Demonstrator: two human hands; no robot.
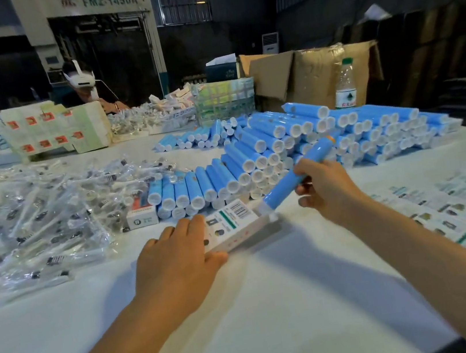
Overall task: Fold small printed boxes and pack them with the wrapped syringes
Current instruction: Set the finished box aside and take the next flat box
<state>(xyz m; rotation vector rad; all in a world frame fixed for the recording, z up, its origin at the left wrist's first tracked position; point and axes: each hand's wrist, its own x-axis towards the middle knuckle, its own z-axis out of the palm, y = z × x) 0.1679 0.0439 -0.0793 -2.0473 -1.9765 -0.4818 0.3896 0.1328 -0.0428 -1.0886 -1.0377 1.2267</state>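
A white-covered worktop fills a dim workshop with dark walls. Left of the left hand's fingers lies a loose heap of clear plastic-wrapped syringes. Far beyond them a grey machine bears the lettering "FMZ-1450A", and another person sits below it wearing a white headset.

The left hand grips a small white printed cardboard box, fingers curled over its near end; a barcode and a green stripe show, the small print unreadable. The box's open end meets the tip of a blue cylindrical tube with a white end, which the right hand holds with fingers wrapped round it.

Beyond both sets of fingers blue tubes are stacked, with a clear water bottle and brown cartons behind. Right of the right fingers, flat printed box blanks lie spread.
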